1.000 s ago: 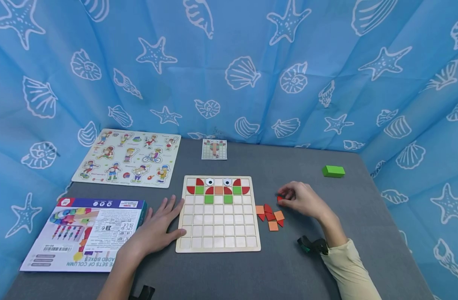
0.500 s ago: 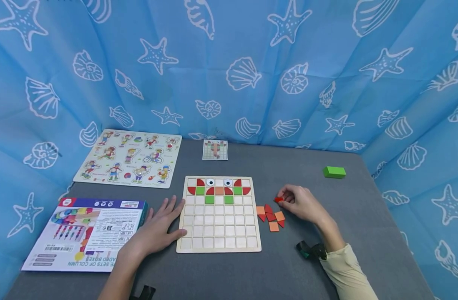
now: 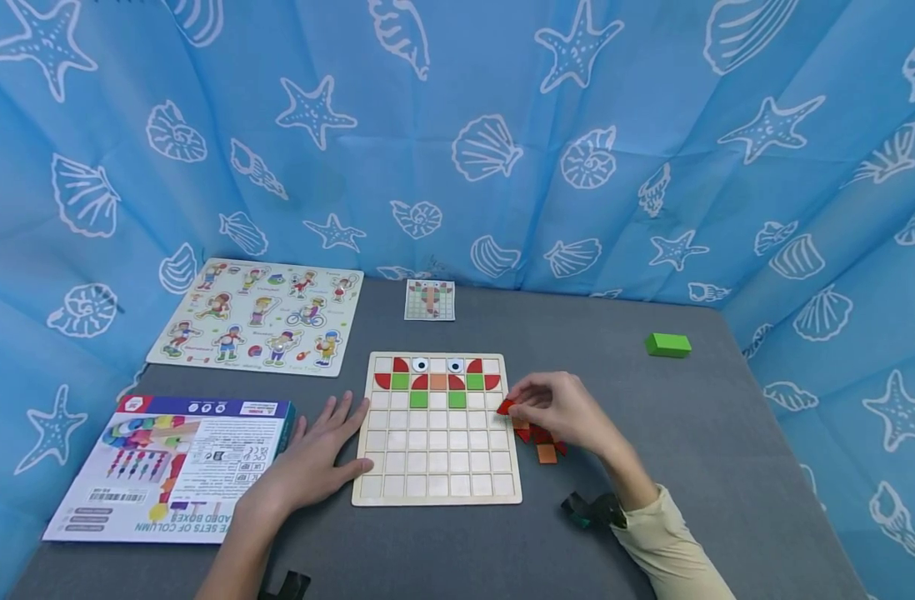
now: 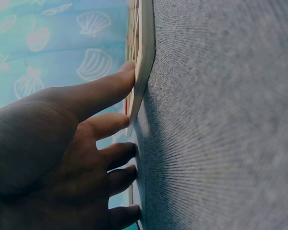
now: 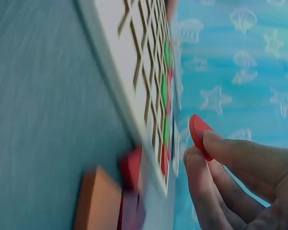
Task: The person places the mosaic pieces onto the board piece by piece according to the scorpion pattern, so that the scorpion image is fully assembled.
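A square wooden grid board (image 3: 437, 462) lies on the table with red, green, orange and eye-printed tiles set in its top rows. My left hand (image 3: 311, 454) rests palm down at the board's left side, fingers spread; its thumb touches the edge in the left wrist view. Between thumb and fingertips my right hand (image 3: 562, 410) pinches a small red tile (image 5: 199, 136), held above the board's right edge. The tile's full shape is partly hidden by the fingers. Beneath that hand lies a loose cluster of red tiles and orange tiles (image 3: 547, 453), partly covered.
Behind the board lies a small pattern card (image 3: 430, 300). A picture puzzle board (image 3: 258, 317) and a printed box (image 3: 165, 471) are on the left. A green block (image 3: 667, 344) stands at the back right. A blue shell-patterned curtain (image 3: 487, 192) encloses the table.
My right hand has carried the red tile left, from beside the loose tiles to the board's right edge. The left hand keeps its place.
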### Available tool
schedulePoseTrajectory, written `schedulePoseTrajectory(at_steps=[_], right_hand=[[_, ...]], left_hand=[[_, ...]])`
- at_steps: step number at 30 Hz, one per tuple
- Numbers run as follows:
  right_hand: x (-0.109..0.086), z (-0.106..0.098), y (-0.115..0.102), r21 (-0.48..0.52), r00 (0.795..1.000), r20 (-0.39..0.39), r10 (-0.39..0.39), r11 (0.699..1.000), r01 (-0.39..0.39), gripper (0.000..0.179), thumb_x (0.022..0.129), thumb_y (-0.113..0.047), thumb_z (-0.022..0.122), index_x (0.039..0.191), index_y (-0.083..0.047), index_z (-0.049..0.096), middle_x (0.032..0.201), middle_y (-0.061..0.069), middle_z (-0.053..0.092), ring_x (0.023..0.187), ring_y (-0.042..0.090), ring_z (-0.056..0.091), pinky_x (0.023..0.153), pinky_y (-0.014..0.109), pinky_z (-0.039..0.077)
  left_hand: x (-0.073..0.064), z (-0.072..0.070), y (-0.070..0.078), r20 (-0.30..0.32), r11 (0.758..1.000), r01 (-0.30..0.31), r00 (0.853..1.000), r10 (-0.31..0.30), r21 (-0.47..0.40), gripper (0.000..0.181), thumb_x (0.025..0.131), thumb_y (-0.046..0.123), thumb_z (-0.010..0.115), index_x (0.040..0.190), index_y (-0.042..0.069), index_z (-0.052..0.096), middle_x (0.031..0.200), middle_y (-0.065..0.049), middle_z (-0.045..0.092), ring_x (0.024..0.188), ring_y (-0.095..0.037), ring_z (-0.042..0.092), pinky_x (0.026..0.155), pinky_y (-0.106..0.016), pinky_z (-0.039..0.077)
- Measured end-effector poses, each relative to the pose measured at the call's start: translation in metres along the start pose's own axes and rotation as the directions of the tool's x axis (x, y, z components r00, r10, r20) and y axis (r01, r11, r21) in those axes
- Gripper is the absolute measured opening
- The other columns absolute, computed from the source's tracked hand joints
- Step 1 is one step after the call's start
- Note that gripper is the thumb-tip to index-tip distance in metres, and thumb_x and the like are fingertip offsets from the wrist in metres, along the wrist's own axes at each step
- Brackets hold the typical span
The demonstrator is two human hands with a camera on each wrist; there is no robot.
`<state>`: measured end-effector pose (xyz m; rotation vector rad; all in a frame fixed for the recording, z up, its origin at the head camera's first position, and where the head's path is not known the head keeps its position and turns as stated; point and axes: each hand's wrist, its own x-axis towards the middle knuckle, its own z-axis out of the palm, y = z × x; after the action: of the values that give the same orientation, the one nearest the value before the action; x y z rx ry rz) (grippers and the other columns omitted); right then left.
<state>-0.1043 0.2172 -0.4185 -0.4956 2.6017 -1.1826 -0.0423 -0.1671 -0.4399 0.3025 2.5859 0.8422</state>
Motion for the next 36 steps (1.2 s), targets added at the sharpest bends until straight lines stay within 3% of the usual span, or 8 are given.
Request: schedulePoseTrajectory(at_steps=[7,17,24,32,36], right_hand=[[0.018,0.027,-0.018,-0.031,0.989,0.097,-0.111,0.993,0.114,0.008,0.098,-0.007,0.079,0.105,-0.009,0.083,0.097,0.003,0.083,0.084,0.006,0.072,0.077,0.023,0.062],[0.035,0.047,-0.03,-0.092,0.986,0.115,-0.122,0.987,0.133,0.005,0.098,-0.01,0.08,0.098,-0.01,0.085,0.091,0.0,0.083,0.078,0.002,0.072,0.074,0.02,0.057],[0.038,0.05,-0.035,-0.101,0.987,0.118,-0.106,0.988,0.118,0.006,0.098,-0.008,0.078,0.099,-0.01,0.084,0.092,0.0,0.083,0.078,0.003,0.073,0.074,0.021,0.056],[0.035,0.049,-0.031,-0.021,0.979,0.162,-0.125,0.991,0.13,0.008,0.099,-0.004,0.076,0.1,-0.007,0.082,0.094,0.003,0.083,0.081,0.006,0.074,0.078,0.021,0.059],[0.032,0.042,-0.026,-0.006,0.981,0.138,-0.135,0.99,0.138,0.009,0.099,-0.003,0.075,0.103,-0.006,0.083,0.098,0.005,0.082,0.084,0.009,0.073,0.078,0.023,0.06]], left_hand=[[0.0,0.0,0.0,0.0,1.0,0.007,1.0,-0.007,0.004,0.088,0.102,0.042,0.076,0.173,0.015,0.031,0.181,-0.022,0.018,0.169,-0.05,0.01,0.127,-0.084,0.007],[0.001,-0.001,0.001,0.002,1.0,0.004,1.0,-0.004,0.009,0.088,0.102,0.042,0.075,0.173,0.015,0.031,0.181,-0.022,0.018,0.169,-0.05,0.01,0.127,-0.084,0.007],[0.001,-0.001,0.0,-0.003,1.0,-0.001,1.0,0.001,-0.001,0.088,0.102,0.042,0.075,0.173,0.015,0.031,0.181,-0.022,0.018,0.169,-0.05,0.009,0.127,-0.084,0.006],[0.0,-0.001,0.0,-0.004,1.0,-0.004,1.0,0.004,0.0,0.088,0.102,0.042,0.075,0.173,0.015,0.031,0.181,-0.022,0.018,0.169,-0.05,0.01,0.127,-0.084,0.006],[-0.001,-0.001,0.001,-0.003,1.0,-0.007,1.0,0.007,-0.006,0.087,0.102,0.041,0.075,0.173,0.015,0.031,0.181,-0.023,0.018,0.169,-0.051,0.009,0.127,-0.084,0.006]])
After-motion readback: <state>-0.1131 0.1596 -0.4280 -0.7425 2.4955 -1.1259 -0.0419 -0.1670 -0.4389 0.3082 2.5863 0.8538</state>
